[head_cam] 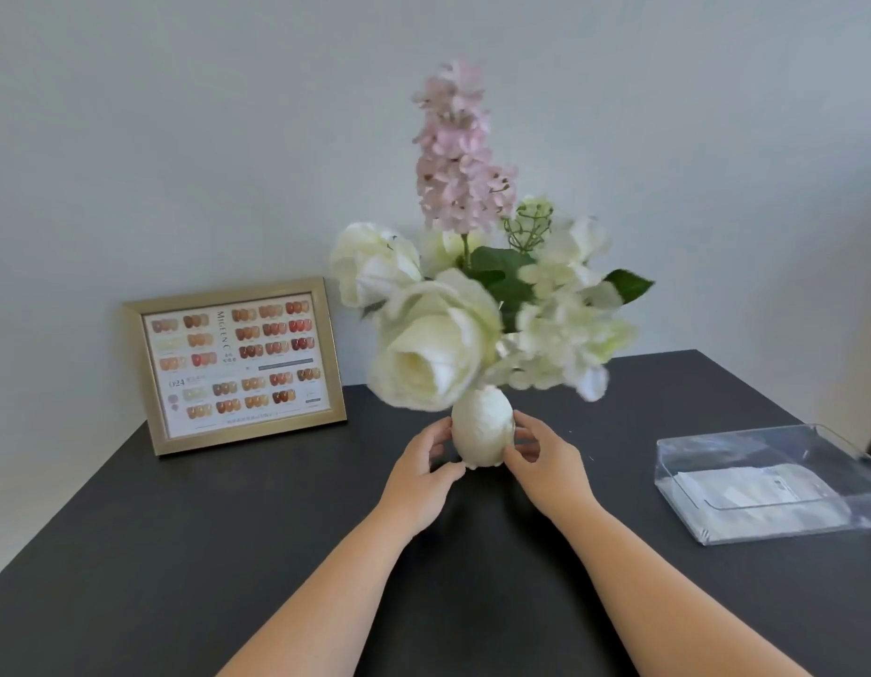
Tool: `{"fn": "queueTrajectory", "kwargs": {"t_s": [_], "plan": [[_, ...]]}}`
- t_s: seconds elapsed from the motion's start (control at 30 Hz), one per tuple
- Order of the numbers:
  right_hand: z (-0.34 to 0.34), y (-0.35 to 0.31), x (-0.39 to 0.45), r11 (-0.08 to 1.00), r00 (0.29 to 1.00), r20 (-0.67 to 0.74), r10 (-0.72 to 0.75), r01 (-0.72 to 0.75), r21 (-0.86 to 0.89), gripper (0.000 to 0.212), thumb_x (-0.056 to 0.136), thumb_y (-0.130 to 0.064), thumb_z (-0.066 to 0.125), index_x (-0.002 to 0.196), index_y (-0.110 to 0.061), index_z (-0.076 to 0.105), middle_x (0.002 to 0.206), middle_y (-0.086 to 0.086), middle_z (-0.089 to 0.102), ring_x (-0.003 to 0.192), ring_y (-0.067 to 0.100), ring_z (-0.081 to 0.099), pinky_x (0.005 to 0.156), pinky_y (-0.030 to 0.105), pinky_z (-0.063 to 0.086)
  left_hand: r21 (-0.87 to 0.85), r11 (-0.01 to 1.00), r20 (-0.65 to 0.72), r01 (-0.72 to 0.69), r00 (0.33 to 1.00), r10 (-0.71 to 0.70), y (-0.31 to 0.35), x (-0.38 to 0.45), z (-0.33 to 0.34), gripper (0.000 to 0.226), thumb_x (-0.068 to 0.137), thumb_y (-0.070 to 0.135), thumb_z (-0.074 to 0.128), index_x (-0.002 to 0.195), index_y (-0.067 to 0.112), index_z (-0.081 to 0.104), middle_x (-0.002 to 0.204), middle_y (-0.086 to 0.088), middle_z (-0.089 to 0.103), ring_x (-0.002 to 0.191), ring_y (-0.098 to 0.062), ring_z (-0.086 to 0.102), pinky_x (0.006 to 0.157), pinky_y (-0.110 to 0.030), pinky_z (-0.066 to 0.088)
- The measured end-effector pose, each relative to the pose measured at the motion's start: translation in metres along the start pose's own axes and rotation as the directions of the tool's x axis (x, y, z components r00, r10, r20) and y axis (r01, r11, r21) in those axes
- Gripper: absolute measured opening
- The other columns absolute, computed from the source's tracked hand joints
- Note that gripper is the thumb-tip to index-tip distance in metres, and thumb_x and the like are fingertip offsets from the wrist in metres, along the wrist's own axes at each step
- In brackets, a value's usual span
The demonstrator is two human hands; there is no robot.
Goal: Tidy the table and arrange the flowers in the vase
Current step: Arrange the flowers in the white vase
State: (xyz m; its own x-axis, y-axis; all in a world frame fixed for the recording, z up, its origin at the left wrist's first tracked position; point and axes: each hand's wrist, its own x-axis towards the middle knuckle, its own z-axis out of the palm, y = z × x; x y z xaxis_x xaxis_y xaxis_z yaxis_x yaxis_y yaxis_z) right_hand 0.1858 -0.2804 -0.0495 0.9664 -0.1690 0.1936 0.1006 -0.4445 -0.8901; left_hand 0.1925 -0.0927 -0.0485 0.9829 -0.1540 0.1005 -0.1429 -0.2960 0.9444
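Observation:
A small cream egg-shaped vase (pixel 482 432) stands upright on the dark table (pixel 228 530), near its middle. It holds a bouquet: big white roses (pixel 433 354), white hydrangea clusters (pixel 565 334), green leaves and a tall pink flower spike (pixel 455 149). My left hand (pixel 423 473) cups the vase's left side, fingers curled against it. My right hand (pixel 540 456) grips the right side with thumb and fingertips. The blooms look blurred.
A gold-framed nail colour chart (pixel 238 366) leans against the pale wall at the back left. A clear plastic tray (pixel 765 486) with white paper packets inside sits at the right, close to the table's edge.

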Motion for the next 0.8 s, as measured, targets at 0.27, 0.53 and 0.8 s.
{"fn": "queueTrajectory", "kwargs": {"t_s": [0.27,0.53,0.8], "plan": [[0.004,0.004,0.011,0.998,0.997,-0.043,0.061,-0.062,-0.03,0.026,0.094,-0.032,0.054,0.118,-0.034,0.063,0.086,-0.028,0.062,0.082,-0.01,0.057,0.064,0.008,0.037,0.113,0.993,-0.047,-0.031,0.998,0.037,0.0,0.008,0.001,0.046,0.094,0.029,0.063,0.137,0.04,0.05,0.137,0.017,0.051,0.124,-0.002,0.05,0.097,-0.02,0.039],[0.001,0.005,0.022,0.997,0.999,-0.023,0.042,-0.043,-0.064,0.024,0.097,-0.029,0.049,0.116,-0.03,0.064,0.085,-0.024,0.064,0.079,-0.008,0.058,0.062,0.008,0.036,0.062,0.996,-0.13,-0.056,0.989,0.064,0.005,0.01,0.01,0.05,0.092,0.018,0.067,0.137,0.035,0.054,0.119,0.022,0.063,0.099,0.014,0.061,0.076,-0.001,0.043],[0.001,0.004,0.023,1.0,0.999,0.05,0.016,-0.015,-0.025,0.037,0.098,-0.022,0.045,0.132,-0.034,0.056,0.1,-0.028,0.06,0.092,-0.011,0.054,0.071,0.007,0.035,0.106,0.99,-0.198,-0.097,0.973,0.117,0.002,0.006,0.011,0.04,0.092,0.019,0.067,0.128,0.035,0.061,0.116,0.02,0.064,0.1,0.012,0.061,0.079,-0.003,0.045]]}}
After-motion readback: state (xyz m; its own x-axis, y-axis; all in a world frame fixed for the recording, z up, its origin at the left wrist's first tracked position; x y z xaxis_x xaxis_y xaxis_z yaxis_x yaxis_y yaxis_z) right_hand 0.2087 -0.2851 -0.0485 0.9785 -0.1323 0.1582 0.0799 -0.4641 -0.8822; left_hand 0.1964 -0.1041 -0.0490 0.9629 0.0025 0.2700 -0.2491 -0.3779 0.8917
